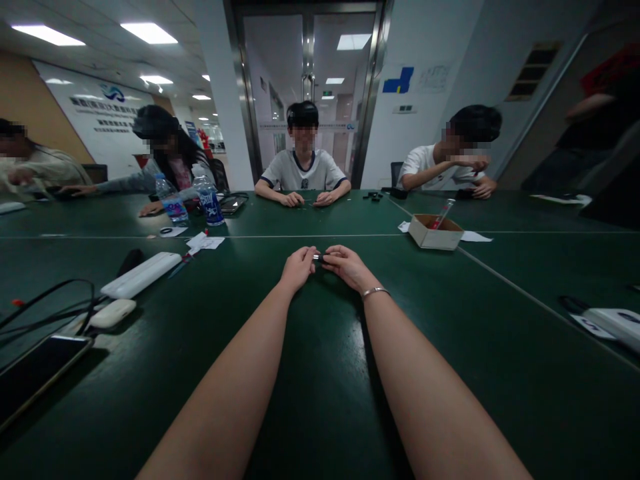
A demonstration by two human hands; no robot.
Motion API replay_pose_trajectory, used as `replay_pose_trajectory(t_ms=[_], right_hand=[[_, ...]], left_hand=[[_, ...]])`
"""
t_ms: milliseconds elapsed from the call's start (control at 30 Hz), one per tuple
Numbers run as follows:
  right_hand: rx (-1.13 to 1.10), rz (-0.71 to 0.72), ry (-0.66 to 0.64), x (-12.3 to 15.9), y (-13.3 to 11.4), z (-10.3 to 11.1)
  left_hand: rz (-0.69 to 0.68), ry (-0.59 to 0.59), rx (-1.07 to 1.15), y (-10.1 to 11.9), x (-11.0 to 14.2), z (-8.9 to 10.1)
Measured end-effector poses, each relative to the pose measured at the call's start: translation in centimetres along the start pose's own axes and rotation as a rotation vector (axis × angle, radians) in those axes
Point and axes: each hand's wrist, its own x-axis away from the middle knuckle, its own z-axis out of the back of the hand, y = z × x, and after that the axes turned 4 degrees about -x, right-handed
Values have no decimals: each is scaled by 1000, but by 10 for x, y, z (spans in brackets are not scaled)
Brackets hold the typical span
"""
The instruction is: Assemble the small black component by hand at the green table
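Note:
Over the green table (320, 387), both arms reach forward and the hands meet. A small black object with a shiny metal end (318, 257) sits between the fingertips, too small to name. My left hand (299, 265) is closed on its left, metal side. From the other side, the fingers and thumb of my right hand (349, 265) pinch its dark part. A silver bracelet (375, 291) circles my right wrist. The fingers cover much of the object.
Left are a phone (45, 360), white earphone case (114, 313), cables and a long white device (141, 275). Farther off stand two water bottles (209, 200) and, at right, an open box (436, 233). Several people sit around the table; one (303, 163) faces me.

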Motion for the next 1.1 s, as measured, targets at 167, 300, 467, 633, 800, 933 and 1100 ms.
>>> replay_pose_trajectory(t_ms=[167, 300, 467, 633, 800, 933, 1100], right_hand=[[-5, -9, 5, 1, -2, -1], [9, -1, -8, 1, -2, -2], [80, 27, -33, -1, 2, -3], [304, 80, -57, -3, 6, -5], [409, 141, -20, -5, 9, -5], [427, 166, 2, -6, 10, -4], [508, 237, 26, -7, 11, -5]], left_hand=[[63, 1, 86, 4, 1, -1], [70, 28, 62, 10, 3, 1], [24, 23, 72, 8, 3, 2], [22, 71, 70, 3, 2, 2], [54, 67, 118, 8, 2, 3], [81, 41, 148, 14, 3, 4], [77, 59, 121, 12, 3, 3]])
